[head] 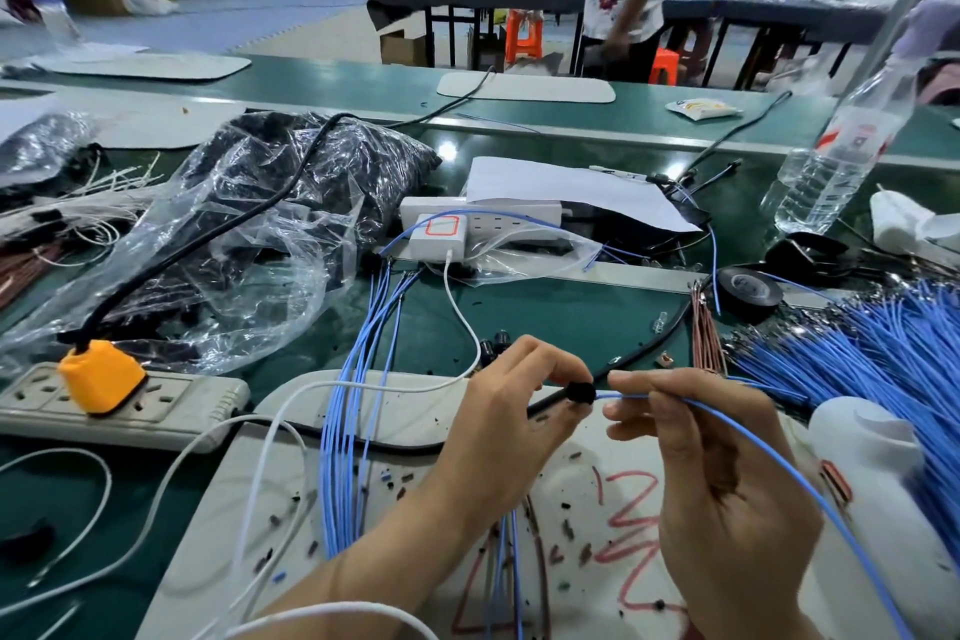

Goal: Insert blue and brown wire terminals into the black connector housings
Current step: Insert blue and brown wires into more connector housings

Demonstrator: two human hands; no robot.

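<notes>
My left hand (511, 411) pinches a small black connector housing (581, 392) between thumb and fingers above the white mat. My right hand (711, 473) pinches a blue wire (769, 452) close to its tip, and the tip meets the right side of the housing. That wire trails down to the lower right. A big heap of loose blue wires (883, 353) lies at the right. A thin bunch of brown wires (706, 333) lies just left of that heap. Finished blue wires (348, 431) lie in a bundle on the mat's left part.
A white mat (415, 509) with red scribbles and small scraps covers the near table. A power strip (119, 405) with an orange plug sits at left, a clear bag of black parts (270, 224) behind it. A tape roll (748, 288), water bottle (841, 161) and white container (872, 457) stand right.
</notes>
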